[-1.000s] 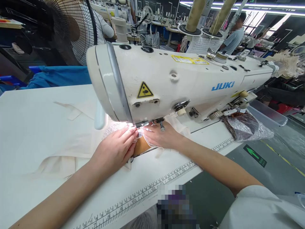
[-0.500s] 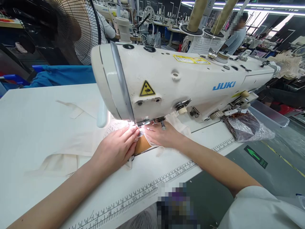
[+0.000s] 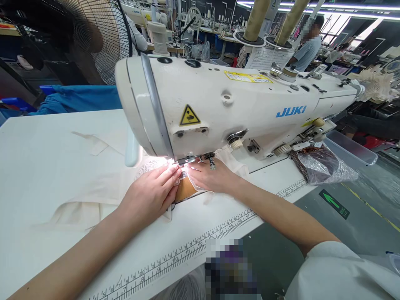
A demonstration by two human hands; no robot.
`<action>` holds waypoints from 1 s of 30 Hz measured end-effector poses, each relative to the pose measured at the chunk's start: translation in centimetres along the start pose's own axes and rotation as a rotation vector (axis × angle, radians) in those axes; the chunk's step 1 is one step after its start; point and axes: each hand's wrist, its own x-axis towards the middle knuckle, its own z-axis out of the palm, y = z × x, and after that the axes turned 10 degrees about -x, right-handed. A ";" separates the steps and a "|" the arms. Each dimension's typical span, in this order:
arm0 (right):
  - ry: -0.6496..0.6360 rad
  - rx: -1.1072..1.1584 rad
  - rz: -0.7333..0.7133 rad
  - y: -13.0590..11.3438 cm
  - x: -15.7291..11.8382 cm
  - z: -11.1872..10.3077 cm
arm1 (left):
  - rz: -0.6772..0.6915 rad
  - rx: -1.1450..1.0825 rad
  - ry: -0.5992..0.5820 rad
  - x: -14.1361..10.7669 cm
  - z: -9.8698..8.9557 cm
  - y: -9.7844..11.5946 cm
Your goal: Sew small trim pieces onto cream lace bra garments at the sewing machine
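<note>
A white sewing machine (image 3: 200, 100) stands over the white table (image 3: 37, 166), its lamp lighting the needle area. Cream fabric with a lace part (image 3: 84, 200) spreads across the table to the left and under the machine head. My left hand (image 3: 153, 187) presses on the lace just left of the needle, its fingers close together. On the other side, my right hand (image 3: 212, 175) holds the fabric's edge, its fingertips partly hidden below the presser parts. Between both hands a tan-coloured plate (image 3: 185, 189) shows.
A printed ruler (image 3: 200, 246) runs along the table's front edge. On the right lie a plastic bag of dark material (image 3: 321, 164) and a clear bin (image 3: 351, 146). A large fan (image 3: 100, 37) stands at the back left. A person (image 3: 308, 48) is in the background.
The whole view has shifted slightly, so the machine appears a little further left. Both hands keep nearly the same place on the fabric.
</note>
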 end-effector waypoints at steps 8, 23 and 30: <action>-0.045 0.119 0.024 0.5 0.5 -0.9 | 0.006 -0.007 0.018 0.2 -0.1 0.0; -0.021 0.142 0.018 0.7 0.6 -0.7 | -0.035 -0.027 -0.015 -0.2 0.3 -0.4; -0.079 0.166 0.006 0.8 0.7 -0.8 | -0.032 -0.008 -0.025 0.0 0.2 -0.2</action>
